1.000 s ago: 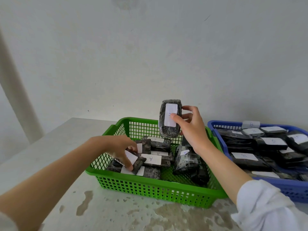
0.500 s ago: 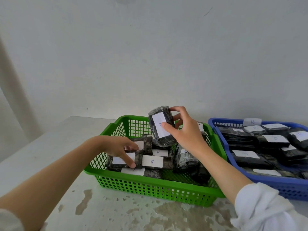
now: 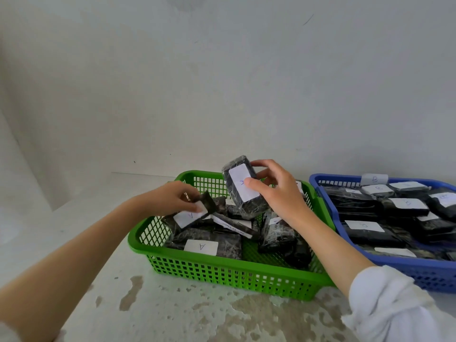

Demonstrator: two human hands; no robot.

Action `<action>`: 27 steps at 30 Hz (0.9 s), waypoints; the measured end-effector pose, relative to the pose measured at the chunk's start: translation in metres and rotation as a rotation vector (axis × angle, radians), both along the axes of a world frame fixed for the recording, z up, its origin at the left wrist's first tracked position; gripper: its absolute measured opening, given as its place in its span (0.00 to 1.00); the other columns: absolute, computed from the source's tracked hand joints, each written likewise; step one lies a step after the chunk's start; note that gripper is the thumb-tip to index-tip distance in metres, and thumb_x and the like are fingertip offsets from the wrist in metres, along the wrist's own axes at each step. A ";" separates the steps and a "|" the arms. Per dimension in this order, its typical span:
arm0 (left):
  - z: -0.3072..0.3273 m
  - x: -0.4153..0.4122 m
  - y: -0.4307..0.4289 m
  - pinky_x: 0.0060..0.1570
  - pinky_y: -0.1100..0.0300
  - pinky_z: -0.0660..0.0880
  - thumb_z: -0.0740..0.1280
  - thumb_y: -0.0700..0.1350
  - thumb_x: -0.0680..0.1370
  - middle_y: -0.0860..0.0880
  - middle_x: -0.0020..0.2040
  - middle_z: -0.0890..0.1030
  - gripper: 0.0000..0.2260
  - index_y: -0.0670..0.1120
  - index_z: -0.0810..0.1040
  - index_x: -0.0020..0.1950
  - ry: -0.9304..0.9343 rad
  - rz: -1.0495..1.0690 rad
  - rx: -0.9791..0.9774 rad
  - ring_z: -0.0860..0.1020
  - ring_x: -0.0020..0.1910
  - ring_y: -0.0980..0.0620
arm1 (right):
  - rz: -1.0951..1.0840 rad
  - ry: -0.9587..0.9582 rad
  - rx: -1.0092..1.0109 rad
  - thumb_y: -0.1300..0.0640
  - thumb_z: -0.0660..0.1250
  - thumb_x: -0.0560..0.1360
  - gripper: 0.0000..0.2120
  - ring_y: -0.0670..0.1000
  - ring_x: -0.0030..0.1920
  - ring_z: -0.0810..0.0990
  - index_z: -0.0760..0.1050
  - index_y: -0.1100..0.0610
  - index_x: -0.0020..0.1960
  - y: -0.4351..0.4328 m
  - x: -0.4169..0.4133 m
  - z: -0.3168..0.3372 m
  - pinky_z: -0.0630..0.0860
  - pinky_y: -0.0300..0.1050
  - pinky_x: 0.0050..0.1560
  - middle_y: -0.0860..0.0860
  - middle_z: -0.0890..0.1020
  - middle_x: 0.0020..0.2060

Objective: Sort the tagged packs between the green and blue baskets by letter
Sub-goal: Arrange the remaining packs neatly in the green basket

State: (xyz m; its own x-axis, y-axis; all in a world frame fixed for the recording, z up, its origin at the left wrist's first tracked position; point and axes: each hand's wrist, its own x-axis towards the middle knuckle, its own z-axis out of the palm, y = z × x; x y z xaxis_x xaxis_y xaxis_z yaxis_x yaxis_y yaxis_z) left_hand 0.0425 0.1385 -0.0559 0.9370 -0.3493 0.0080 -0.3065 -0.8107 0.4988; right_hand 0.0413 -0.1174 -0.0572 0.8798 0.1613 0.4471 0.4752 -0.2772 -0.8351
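Note:
A green basket (image 3: pixel 229 275) sits in the middle of the table with several dark wrapped packs, each with a white tag; one at the front (image 3: pixel 204 246) reads A. My right hand (image 3: pixel 276 191) holds a dark pack (image 3: pixel 240 186) tilted above the basket's back part, its white tag facing me. My left hand (image 3: pixel 172 201) grips another tagged pack (image 3: pixel 195 213) by one end, lifted off the pile at the basket's left. The blue basket (image 3: pixel 424 275) at the right holds several packs with tags, some reading B.
Both baskets stand side by side on a pale, stained table (image 3: pixel 172 314) against a white wall (image 3: pixel 222 82). A white tag marked B (image 3: pixel 374 179) hangs on the blue basket's back rim. My right forearm crosses the green basket's right edge.
My right hand has lowered its pack from upright to tilted over the green basket. My left hand has lifted one end of a tagged pack out of the pile.

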 end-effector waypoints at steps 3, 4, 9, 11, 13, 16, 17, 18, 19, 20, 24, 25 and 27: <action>-0.001 0.001 0.004 0.40 0.58 0.70 0.67 0.50 0.76 0.47 0.41 0.80 0.07 0.49 0.80 0.49 -0.095 0.065 -0.013 0.75 0.38 0.51 | 0.038 0.043 0.003 0.52 0.70 0.72 0.14 0.48 0.40 0.78 0.75 0.48 0.57 0.001 -0.002 0.002 0.77 0.46 0.42 0.50 0.81 0.43; -0.003 0.002 0.002 0.42 0.58 0.71 0.67 0.48 0.76 0.49 0.43 0.80 0.06 0.48 0.80 0.51 -0.135 0.072 0.006 0.76 0.41 0.50 | 0.017 0.034 0.020 0.52 0.70 0.72 0.14 0.48 0.41 0.79 0.75 0.49 0.57 0.001 -0.001 0.004 0.78 0.45 0.40 0.50 0.81 0.43; -0.013 0.013 -0.017 0.46 0.60 0.70 0.62 0.41 0.79 0.49 0.53 0.79 0.13 0.46 0.75 0.64 -0.406 0.121 0.055 0.76 0.50 0.50 | -0.108 0.024 0.172 0.52 0.69 0.73 0.13 0.46 0.43 0.81 0.74 0.48 0.57 -0.009 0.004 0.011 0.76 0.38 0.34 0.49 0.81 0.42; -0.014 0.021 -0.025 0.43 0.59 0.69 0.58 0.39 0.80 0.48 0.52 0.77 0.15 0.47 0.73 0.65 -0.454 0.133 0.025 0.75 0.47 0.49 | -0.170 0.018 0.228 0.51 0.69 0.72 0.12 0.47 0.42 0.81 0.74 0.46 0.55 -0.016 0.006 0.011 0.79 0.42 0.36 0.49 0.82 0.43; -0.014 0.031 -0.029 0.44 0.58 0.68 0.55 0.37 0.80 0.48 0.52 0.76 0.19 0.49 0.70 0.69 -0.449 0.138 0.093 0.74 0.48 0.48 | -0.234 0.024 0.284 0.50 0.68 0.72 0.11 0.47 0.42 0.82 0.74 0.45 0.54 -0.023 0.009 0.008 0.79 0.45 0.39 0.50 0.82 0.43; -0.016 0.049 -0.033 0.58 0.51 0.68 0.52 0.35 0.79 0.47 0.61 0.75 0.23 0.51 0.66 0.72 -0.272 0.120 0.369 0.70 0.61 0.47 | -0.278 0.070 0.371 0.50 0.68 0.72 0.10 0.50 0.44 0.82 0.74 0.45 0.53 -0.031 0.013 0.001 0.79 0.48 0.43 0.51 0.82 0.44; -0.017 0.055 -0.034 0.61 0.51 0.68 0.52 0.34 0.79 0.46 0.64 0.74 0.23 0.49 0.67 0.71 -0.184 0.112 0.390 0.70 0.63 0.46 | -0.287 0.085 0.391 0.51 0.68 0.72 0.09 0.51 0.44 0.82 0.74 0.45 0.52 -0.032 0.014 -0.001 0.79 0.50 0.44 0.50 0.82 0.44; -0.018 0.060 -0.034 0.63 0.53 0.68 0.52 0.34 0.79 0.45 0.66 0.73 0.22 0.47 0.69 0.71 -0.116 0.111 0.388 0.70 0.65 0.46 | -0.293 0.093 0.403 0.51 0.68 0.72 0.09 0.51 0.44 0.82 0.74 0.45 0.52 -0.033 0.015 -0.002 0.79 0.50 0.45 0.50 0.82 0.43; -0.018 0.064 -0.036 0.63 0.54 0.68 0.54 0.34 0.79 0.44 0.67 0.73 0.20 0.45 0.70 0.69 -0.082 0.121 0.382 0.71 0.65 0.46 | -0.294 0.096 0.409 0.51 0.68 0.73 0.09 0.51 0.44 0.82 0.74 0.46 0.53 -0.033 0.016 -0.003 0.79 0.50 0.45 0.50 0.82 0.44; -0.019 0.066 -0.039 0.62 0.55 0.70 0.55 0.35 0.79 0.44 0.67 0.74 0.18 0.44 0.73 0.67 -0.087 0.138 0.376 0.72 0.64 0.46 | -0.293 0.094 0.405 0.51 0.68 0.72 0.10 0.49 0.44 0.82 0.74 0.46 0.53 -0.033 0.016 -0.003 0.79 0.49 0.44 0.50 0.82 0.44; -0.018 0.072 -0.062 0.37 0.57 0.72 0.57 0.53 0.80 0.46 0.40 0.78 0.18 0.40 0.76 0.43 -0.142 0.213 0.386 0.77 0.38 0.48 | -0.298 0.047 0.304 0.49 0.68 0.72 0.13 0.45 0.41 0.81 0.74 0.46 0.56 -0.030 0.015 -0.004 0.77 0.41 0.38 0.48 0.81 0.42; -0.019 0.074 -0.069 0.37 0.57 0.71 0.57 0.57 0.79 0.47 0.38 0.77 0.20 0.41 0.75 0.43 -0.089 0.234 0.447 0.77 0.39 0.48 | -0.298 0.042 0.289 0.49 0.68 0.72 0.13 0.45 0.40 0.81 0.74 0.46 0.56 -0.030 0.015 -0.004 0.76 0.41 0.38 0.48 0.81 0.42; -0.024 0.077 -0.077 0.49 0.56 0.74 0.59 0.62 0.77 0.44 0.50 0.79 0.25 0.40 0.76 0.55 0.033 0.280 0.518 0.77 0.52 0.46 | -0.293 0.050 0.271 0.48 0.68 0.72 0.14 0.46 0.41 0.81 0.74 0.46 0.56 -0.029 0.015 -0.005 0.78 0.45 0.39 0.49 0.81 0.42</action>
State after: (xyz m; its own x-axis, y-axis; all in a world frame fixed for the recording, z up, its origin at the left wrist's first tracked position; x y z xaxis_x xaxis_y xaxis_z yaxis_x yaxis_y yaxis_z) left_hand 0.1196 0.0616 -0.0797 0.9909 -0.0396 -0.1286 -0.0371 -0.9991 0.0215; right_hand 0.0562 -0.1469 -0.0621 0.8930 -0.2172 0.3942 0.3655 -0.1612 -0.9167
